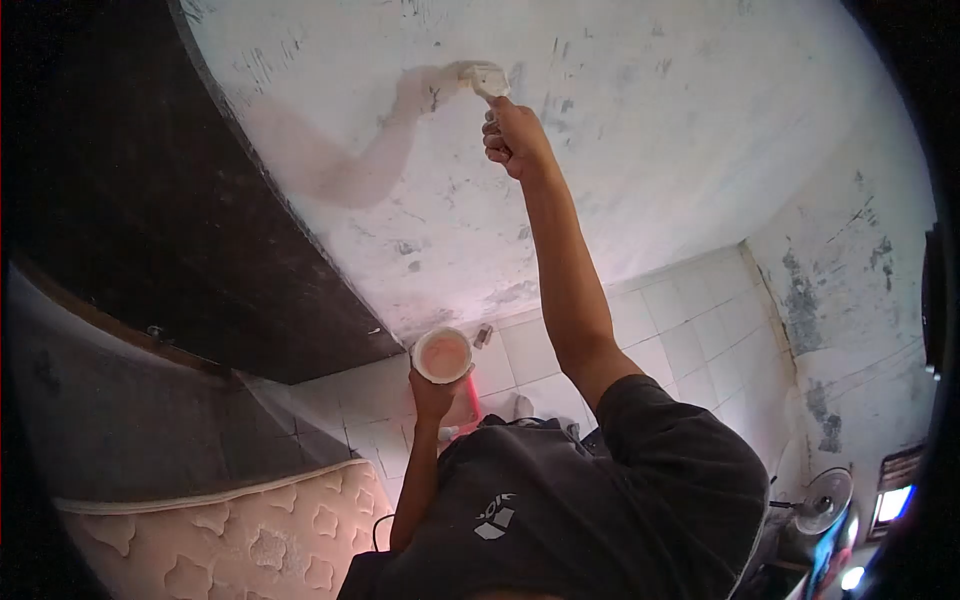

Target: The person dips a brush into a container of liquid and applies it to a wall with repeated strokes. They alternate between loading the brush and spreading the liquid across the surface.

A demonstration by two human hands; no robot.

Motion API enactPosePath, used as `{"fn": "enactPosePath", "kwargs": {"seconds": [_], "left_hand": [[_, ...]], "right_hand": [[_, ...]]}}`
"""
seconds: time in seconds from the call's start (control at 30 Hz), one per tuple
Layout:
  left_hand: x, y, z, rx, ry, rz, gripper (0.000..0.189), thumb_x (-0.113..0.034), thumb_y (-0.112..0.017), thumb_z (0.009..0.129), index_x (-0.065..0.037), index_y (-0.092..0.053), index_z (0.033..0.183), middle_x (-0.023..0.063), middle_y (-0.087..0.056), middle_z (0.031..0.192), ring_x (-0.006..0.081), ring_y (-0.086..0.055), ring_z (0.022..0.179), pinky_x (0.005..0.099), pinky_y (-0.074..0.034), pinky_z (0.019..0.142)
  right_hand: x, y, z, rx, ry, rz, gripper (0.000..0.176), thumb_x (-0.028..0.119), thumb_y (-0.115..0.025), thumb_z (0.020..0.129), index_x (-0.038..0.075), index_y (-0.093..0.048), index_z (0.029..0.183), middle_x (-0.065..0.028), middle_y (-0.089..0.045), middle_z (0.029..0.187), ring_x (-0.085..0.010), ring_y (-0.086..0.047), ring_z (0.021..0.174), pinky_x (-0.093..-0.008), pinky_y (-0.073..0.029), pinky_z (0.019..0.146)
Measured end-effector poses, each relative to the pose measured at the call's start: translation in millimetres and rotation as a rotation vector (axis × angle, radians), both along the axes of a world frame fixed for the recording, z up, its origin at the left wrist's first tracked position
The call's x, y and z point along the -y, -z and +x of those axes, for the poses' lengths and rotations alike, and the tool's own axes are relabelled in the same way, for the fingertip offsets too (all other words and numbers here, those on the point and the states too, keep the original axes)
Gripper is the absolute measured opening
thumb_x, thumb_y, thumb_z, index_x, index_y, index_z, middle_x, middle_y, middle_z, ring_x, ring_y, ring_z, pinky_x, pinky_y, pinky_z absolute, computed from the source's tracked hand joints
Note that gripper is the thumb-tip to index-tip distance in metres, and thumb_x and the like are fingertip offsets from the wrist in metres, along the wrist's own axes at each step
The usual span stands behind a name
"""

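My right hand (515, 138) is stretched far forward, its fingers wrapped round the handle of a paintbrush (487, 80). The brush's pale, wide head is up against the white wall (640, 170), which is marked with grey patches and scuffs. Lower down, near my body, my left hand (430, 398) grips a round white tub (417, 352) from below and the side. Pinkish-looking paint (444, 357) shows inside the tub. Part of the left hand's fingers is hidden behind the tub.
A dark panel (150, 200) borders the wall on the left. Below it lies a patterned mattress (250, 540). White floor tiles (640, 320) run along the wall's foot, with a small object (483, 336) near the tub. A fan (828, 498) stands at lower right.
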State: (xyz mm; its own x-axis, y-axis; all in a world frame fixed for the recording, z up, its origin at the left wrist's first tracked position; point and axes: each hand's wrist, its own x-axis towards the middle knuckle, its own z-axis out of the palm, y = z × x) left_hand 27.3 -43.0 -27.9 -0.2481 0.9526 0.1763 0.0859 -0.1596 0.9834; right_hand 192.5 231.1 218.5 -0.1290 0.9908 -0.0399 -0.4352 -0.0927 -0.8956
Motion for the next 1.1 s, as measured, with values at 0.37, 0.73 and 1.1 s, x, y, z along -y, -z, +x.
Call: {"fn": "enactPosePath", "kwargs": {"seconds": [0.37,0.73,1.1], "left_hand": [[-6.4,16.9,-6.0,-0.056,-0.059,-0.002,0.065,-0.013,-0.089,0.058,-0.001,-0.053,0.111,0.0114,-0.062,0.105,0.0222,-0.06,0.097,0.0363,-0.049,0.086],[-20.6,8.2,-3.1,-0.05,0.002,-0.104,0.063,-0.007,-0.085,0.061,-0.002,-0.052,0.115,0.0098,-0.061,0.111,0.0208,-0.059,0.103,0.0356,-0.047,0.09],[-28.7,6.7,-7.0,-0.109,-0.083,-0.028,0.067,-0.016,-0.09,0.059,0.0,-0.054,0.113,0.0118,-0.063,0.107,0.0232,-0.061,0.098,0.0374,-0.049,0.087]], "right_hand": [[-11.6,94.6,-4.9,0.246,0.119,-0.07,0.021,0.019,-0.059,0.086,0.006,-0.047,0.075,0.0005,-0.038,0.053,-0.0087,-0.031,0.039,-0.0276,-0.021,0.033],[-14.5,312.3,10.4,0.185,-0.096,-0.398,0.023,0.01,-0.058,0.078,0.01,-0.042,0.062,0.001,-0.036,0.052,-0.0103,-0.032,0.039,-0.0284,-0.021,0.035],[-9.8,335.1,5.8,0.478,0.002,-0.291,0.026,0.02,-0.056,0.08,0.004,-0.05,0.061,-0.0066,-0.046,0.048,-0.0184,-0.046,0.038,-0.037,-0.037,0.035]]}}
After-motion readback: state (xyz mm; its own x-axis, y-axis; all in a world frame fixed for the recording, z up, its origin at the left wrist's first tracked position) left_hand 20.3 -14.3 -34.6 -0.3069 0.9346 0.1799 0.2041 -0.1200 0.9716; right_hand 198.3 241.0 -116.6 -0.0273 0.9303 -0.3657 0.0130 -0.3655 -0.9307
